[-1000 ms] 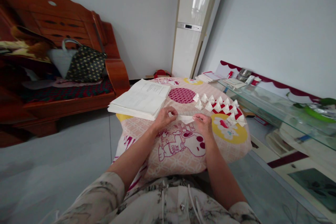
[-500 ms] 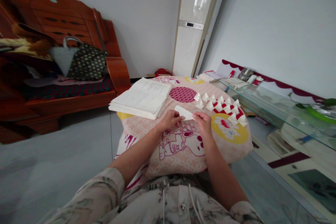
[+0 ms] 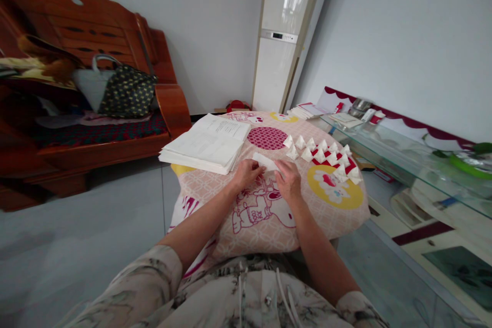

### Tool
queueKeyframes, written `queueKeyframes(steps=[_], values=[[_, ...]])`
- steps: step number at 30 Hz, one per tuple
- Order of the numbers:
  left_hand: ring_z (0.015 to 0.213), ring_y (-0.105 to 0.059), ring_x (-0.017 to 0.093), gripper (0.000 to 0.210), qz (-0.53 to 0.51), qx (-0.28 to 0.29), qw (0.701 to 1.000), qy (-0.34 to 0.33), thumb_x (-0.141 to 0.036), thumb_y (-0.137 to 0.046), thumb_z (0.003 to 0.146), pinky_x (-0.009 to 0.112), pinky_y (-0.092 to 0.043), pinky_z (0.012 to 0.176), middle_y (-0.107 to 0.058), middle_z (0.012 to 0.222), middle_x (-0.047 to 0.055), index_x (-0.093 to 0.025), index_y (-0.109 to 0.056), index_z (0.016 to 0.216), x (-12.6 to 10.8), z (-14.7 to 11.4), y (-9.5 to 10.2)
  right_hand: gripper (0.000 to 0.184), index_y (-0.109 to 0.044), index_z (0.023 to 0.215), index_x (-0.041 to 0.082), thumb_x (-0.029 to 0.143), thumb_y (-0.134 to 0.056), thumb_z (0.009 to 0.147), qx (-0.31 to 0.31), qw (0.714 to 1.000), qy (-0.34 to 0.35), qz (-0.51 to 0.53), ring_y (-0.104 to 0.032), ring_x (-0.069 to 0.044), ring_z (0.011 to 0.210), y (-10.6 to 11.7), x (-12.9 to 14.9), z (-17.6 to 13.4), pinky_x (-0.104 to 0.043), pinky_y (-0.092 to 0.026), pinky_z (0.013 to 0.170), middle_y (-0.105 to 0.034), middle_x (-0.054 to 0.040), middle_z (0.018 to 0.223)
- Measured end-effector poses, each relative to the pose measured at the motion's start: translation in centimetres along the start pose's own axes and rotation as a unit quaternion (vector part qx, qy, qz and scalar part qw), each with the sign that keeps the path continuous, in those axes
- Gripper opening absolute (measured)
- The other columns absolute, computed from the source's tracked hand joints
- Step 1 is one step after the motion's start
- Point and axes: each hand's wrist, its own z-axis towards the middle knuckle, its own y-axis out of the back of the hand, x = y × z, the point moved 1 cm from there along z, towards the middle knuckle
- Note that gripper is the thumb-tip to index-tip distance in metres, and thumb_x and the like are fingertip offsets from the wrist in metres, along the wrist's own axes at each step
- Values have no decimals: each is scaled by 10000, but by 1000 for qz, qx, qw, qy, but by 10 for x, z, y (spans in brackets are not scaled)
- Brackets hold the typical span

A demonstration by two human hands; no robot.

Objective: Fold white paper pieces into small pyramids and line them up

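Note:
Between my two hands is a narrow folded strip of white paper (image 3: 264,162), held just above the patterned tablecloth (image 3: 226,200). My left hand (image 3: 248,173) pinches its left end between thumb and fingers. At the right end, my right hand (image 3: 288,179) has its fingers closed on the paper and covers part of it. A stack of printed paper sheets (image 3: 209,141) lies to the left, beyond my left hand. On the right, several small folded paper pyramids (image 3: 332,156) stand in rows, some of them over a red patch.
A glass-topped cabinet (image 3: 407,164) with tins and boxes runs along the right wall. More papers (image 3: 305,111) lie at the table's far edge. A wooden bench (image 3: 96,36) with bags stands left. Behind is a tall white air conditioner (image 3: 279,36).
My right hand has moved left along the paper strip, closer to my left hand, and now covers more of it. The stack and the pyramids stay where they were.

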Motion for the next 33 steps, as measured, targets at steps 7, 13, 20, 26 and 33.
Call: queueKeyframes(steps=[7,13,20,26,33], values=[[476,-551,90,349,14,-3,999,-32,-267,-660,871,204,-351,491,-636,524,-8,-148,-563,557,-1,-1,1,409,-708,1277,194,157,-504,923,6,1000,5,-20,-641,-288,1071,-2,-2,-3,-452,-545,974,-723,-141,1170],[459,-591,93,347,-64,38,997,-24,-328,-675,891,187,-379,458,-635,526,-18,-154,-561,613,3,0,1,393,-707,1262,188,167,-509,923,1,1000,-9,0,-657,-286,1070,-1,-3,-1,-456,-546,974,-736,-143,1145],[486,-599,94,262,-83,42,995,-29,-249,-653,891,187,-453,488,-658,582,-3,-141,-599,659,6,3,1,299,-762,1059,186,328,-513,974,-36,997,-30,65,-708,-270,951,6,-1,2,-431,-575,895,-776,-132,996],[532,-625,111,194,-65,44,996,-50,-181,-589,888,197,-476,523,-675,628,19,-134,-634,705,6,4,2,303,-766,925,201,381,-523,946,-46,987,-84,132,-710,-260,909,10,6,5,-405,-565,859,-779,-112,932],[574,-642,113,179,-26,49,994,-92,-123,-500,886,197,-479,558,-664,689,14,-141,-617,752,3,2,2,310,-725,726,171,463,-664,811,30,930,-253,264,-548,-164,587,12,4,3,-270,-440,550,-614,0,604]])
